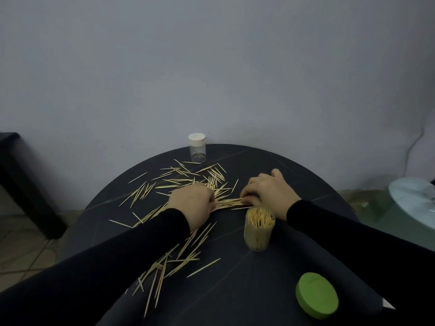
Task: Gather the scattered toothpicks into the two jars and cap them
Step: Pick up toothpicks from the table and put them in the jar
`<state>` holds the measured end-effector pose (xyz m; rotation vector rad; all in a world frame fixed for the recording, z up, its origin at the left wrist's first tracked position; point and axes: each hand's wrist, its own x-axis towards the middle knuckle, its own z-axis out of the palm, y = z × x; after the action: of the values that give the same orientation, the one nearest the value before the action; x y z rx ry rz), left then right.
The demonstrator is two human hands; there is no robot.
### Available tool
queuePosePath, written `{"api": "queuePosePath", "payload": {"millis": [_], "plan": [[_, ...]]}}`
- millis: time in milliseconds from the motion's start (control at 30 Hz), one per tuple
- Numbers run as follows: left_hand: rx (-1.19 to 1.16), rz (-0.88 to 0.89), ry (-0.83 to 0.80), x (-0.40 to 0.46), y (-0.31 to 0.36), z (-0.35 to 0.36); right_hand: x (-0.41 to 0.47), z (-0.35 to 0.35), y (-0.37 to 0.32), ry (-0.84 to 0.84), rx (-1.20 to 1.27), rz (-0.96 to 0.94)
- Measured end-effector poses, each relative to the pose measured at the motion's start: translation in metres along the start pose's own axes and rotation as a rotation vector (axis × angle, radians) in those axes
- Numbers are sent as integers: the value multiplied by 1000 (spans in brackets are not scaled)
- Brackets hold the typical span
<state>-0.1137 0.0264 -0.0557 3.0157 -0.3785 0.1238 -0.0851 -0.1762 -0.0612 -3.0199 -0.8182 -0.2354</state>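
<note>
Wooden toothpicks (179, 252) lie scattered over the round black table (235, 274), thickest at the centre and front left. A small bundle of toothpicks (229, 203) lies flat between my hands. My left hand (191, 200) grips its left end with curled fingers. My right hand (266, 191) pinches its right end. An uncapped clear jar (259, 228) packed with upright toothpicks stands just in front of my right hand. Its green lid (316, 294) lies at the front right. A second clear jar (197, 148), nearly empty, stands capped in white at the table's far edge.
A grey wall rises right behind the table. A dark piece of furniture (21, 180) stands at the left. A pale round object (414, 198) sits on a glass surface at the right. Tiled floor shows at the lower left.
</note>
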Motion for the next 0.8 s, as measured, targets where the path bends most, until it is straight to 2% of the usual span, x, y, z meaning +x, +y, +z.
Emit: {"api": "queuePosePath", "payload": {"millis": [367, 533, 700, 800], "plan": [[-187, -91, -44, -3, 0, -4, -8, -16, -3, -19, 125, 124], [-357, -110, -33, -3, 0, -4, -14, -23, -1, 8, 243, 181], [-613, -52, 74, -6, 9, -10, -23, -33, 2, 71, 390, 247], [-767, 2, 175, -10, 19, -15, -28, -43, -1, 130, 497, 207]]}}
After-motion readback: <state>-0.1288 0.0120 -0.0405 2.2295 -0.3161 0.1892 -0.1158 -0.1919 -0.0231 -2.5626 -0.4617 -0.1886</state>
